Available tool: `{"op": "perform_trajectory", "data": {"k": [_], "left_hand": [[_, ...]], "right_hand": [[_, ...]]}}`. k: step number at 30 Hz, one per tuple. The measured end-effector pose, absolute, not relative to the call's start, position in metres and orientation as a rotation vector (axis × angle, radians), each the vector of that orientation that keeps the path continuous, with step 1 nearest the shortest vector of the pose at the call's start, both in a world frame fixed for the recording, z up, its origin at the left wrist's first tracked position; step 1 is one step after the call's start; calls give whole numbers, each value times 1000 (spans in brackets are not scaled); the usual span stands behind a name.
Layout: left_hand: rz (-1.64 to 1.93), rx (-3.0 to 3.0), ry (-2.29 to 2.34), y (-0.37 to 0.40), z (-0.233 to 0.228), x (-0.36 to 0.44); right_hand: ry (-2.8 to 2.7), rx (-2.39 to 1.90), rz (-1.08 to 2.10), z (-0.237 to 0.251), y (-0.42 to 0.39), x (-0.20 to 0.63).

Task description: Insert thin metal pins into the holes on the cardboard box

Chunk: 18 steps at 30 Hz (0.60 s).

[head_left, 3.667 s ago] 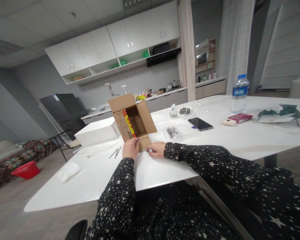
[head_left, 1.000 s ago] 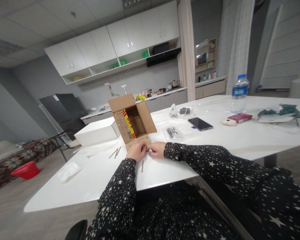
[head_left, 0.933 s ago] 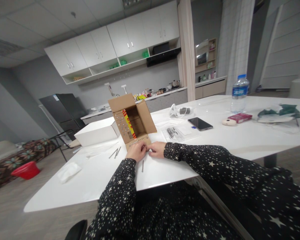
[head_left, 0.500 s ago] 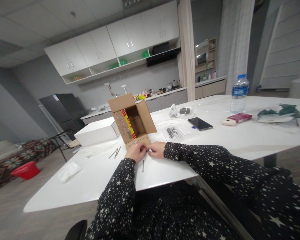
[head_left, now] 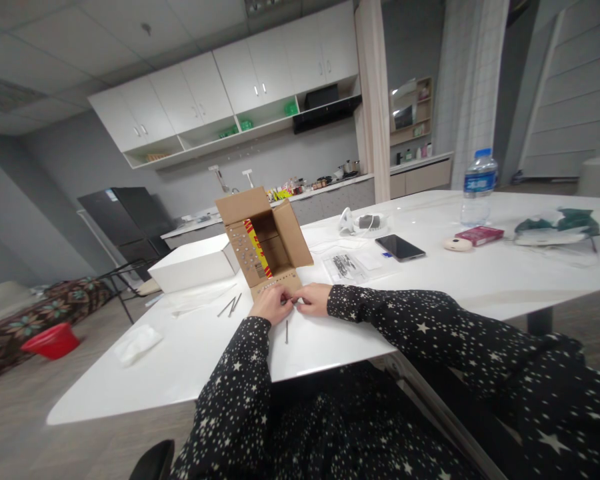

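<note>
An open cardboard box (head_left: 251, 257) stands on the white table, with small round beads or studs dotted over its flaps and a red and yellow strip along one edge. At its front flap my left hand (head_left: 273, 305) has its fingers bent together. My right hand (head_left: 313, 298) meets it from the right, thumb and forefinger pinched. Whatever lies between the fingertips is too small to make out. Just below the hands a thin metal rod-like tool (head_left: 287, 332) rests on the table. To the left lie several similar slim tools (head_left: 233, 305).
Left of the box sit a white box (head_left: 195, 265) and a crumpled tissue (head_left: 138, 345). Toward the right are a plastic packet (head_left: 347, 267), a phone (head_left: 404, 247), a white fan-like device (head_left: 364, 224), a pink box (head_left: 481, 235), a water bottle (head_left: 479, 189) and a green mask-like item (head_left: 555, 229).
Both hands stay together at the box's front flap. My left fingers have shifted very slightly; everything else looks the same.
</note>
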<state>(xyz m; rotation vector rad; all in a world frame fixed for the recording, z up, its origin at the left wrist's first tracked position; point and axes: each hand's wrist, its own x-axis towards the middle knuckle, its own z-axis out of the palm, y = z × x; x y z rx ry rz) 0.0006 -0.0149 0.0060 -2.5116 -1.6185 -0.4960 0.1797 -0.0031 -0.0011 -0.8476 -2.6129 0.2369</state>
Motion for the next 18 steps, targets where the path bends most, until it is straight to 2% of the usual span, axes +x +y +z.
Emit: {"op": "perform_trajectory", "data": {"k": [18], "left_hand": [[-405, -2446, -1747, -11, -3, 1]], "right_hand": [[-2622, -831, 215, -2, -2, 181]]}}
